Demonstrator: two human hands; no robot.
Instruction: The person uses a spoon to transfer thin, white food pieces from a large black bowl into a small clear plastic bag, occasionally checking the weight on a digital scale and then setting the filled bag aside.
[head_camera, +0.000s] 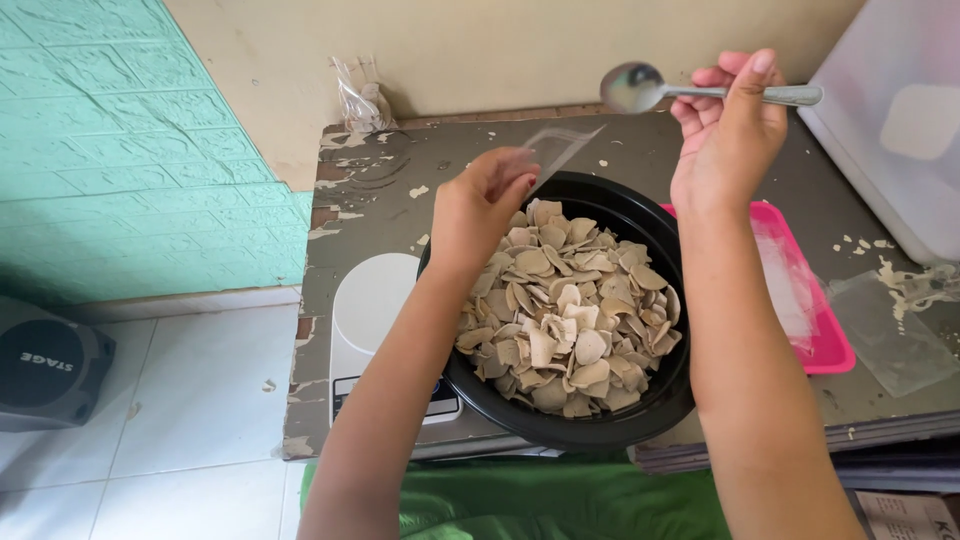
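Chips (568, 318), pale and dry, are filling a black bowl (600, 428) sitting mid-worktop (400, 190). Left hand (482, 208) is hovering over the bowl's far rim, fingers pinching a clear plastic bag (560, 150) by one edge. Right hand (728, 135) is holding up a metal spoon (640, 88), fingers clamped on the handle, scoop looking empty. White scale (372, 310) is sitting just left of the bowl, partly tucked under it. Pink tray (825, 335) is crowding the right side, more clear bags lying on and beside it. White container (895, 120) is blocking the far right corner. Far left part of the worktop is staying open; near edge is taken by the bowl.
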